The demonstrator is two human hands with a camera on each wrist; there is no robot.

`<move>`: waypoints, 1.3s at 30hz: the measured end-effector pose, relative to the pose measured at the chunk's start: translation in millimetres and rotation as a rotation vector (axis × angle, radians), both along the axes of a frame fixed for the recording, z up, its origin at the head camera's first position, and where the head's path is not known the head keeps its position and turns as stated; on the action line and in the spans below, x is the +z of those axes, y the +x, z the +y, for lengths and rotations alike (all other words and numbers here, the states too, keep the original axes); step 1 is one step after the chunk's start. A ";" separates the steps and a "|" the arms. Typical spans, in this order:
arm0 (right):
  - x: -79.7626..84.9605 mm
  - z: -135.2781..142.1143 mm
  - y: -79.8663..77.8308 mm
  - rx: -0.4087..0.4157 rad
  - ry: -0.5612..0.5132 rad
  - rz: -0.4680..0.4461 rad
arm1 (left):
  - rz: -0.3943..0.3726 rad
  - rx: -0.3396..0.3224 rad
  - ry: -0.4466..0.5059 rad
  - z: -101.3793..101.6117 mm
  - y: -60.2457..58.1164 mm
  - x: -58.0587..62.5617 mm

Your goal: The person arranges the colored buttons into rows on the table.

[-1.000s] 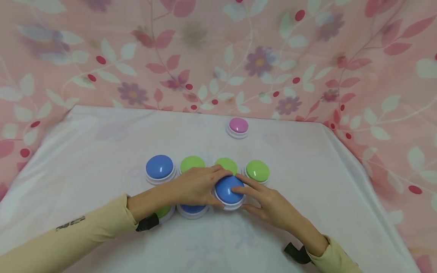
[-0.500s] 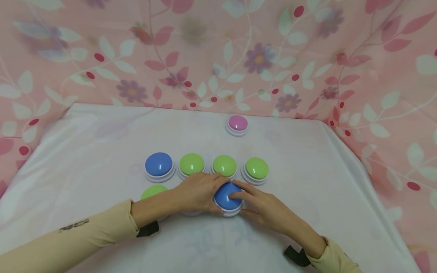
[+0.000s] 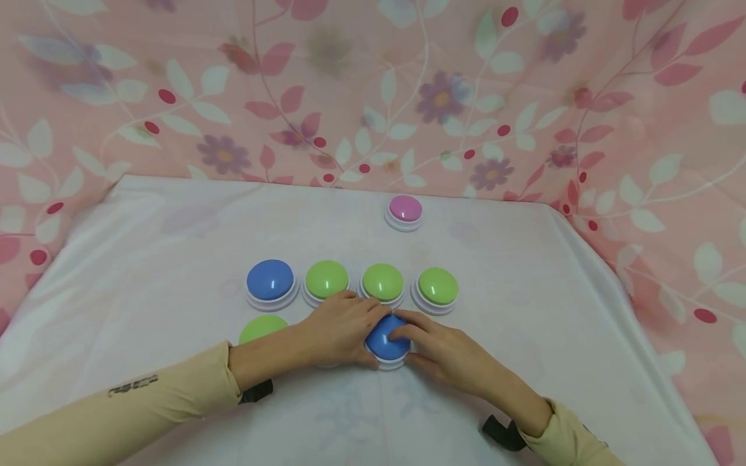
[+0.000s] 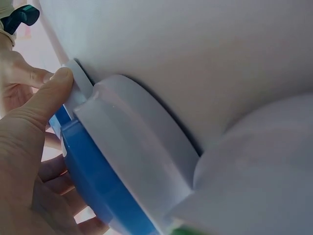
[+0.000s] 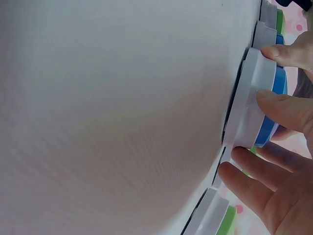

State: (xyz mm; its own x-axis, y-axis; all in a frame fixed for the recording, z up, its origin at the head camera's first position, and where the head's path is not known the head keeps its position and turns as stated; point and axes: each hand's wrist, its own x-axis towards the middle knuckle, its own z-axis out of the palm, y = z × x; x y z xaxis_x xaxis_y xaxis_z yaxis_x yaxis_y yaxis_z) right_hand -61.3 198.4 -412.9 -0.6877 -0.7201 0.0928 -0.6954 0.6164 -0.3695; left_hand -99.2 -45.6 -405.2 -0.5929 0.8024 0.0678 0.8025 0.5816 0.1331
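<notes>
Both hands hold one blue push button [image 3: 387, 338] with a white round base, at the right end of the near row. The left hand [image 3: 340, 329] grips its left side, thumb at the near edge of the base. From the right, the right hand [image 3: 460, 356] grips it with the thumb in front and a finger on the blue dome. In the right wrist view, the base [image 5: 247, 100] stands on the white cloth. A second blue button [image 4: 98, 171] sits under the left hand in the left wrist view, and is mostly hidden from the head view.
Behind the hands is a row with a blue button [image 3: 270, 281] and green buttons [image 3: 327, 279]. Another green button [image 3: 262, 327] is partly under the left forearm. A pink button [image 3: 405, 208] stands near the back edge. Pink floral cloth [image 3: 443, 123] hangs behind the table.
The held blue button has come down and toward the person, away from the green button behind it, both hands moving along with it. In the last half second there is little movement.
</notes>
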 end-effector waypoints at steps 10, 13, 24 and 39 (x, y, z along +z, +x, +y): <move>0.4 -1.3 0.0 -0.025 0.018 -0.019 | -0.020 0.005 -0.001 -1.6 0.3 -0.6; 0.7 -0.9 0.8 -0.031 0.028 -0.032 | -0.016 0.002 -0.005 -1.6 0.2 -1.0; 7.4 2.5 0.2 -0.013 0.071 -0.062 | -0.014 0.008 0.013 -6.5 -0.5 4.2; 17.5 6.1 -9.9 0.007 0.049 0.037 | 0.031 0.001 0.025 -10.5 -13.2 20.2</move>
State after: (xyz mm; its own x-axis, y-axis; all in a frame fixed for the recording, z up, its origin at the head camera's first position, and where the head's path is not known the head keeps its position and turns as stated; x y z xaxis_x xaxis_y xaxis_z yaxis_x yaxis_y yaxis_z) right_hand -71.2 204.5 -395.4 -0.6796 -0.7289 0.0830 -0.7122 0.6283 -0.3132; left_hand -112.4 -56.1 -385.0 -0.5913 0.7994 0.1066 0.8057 0.5795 0.1227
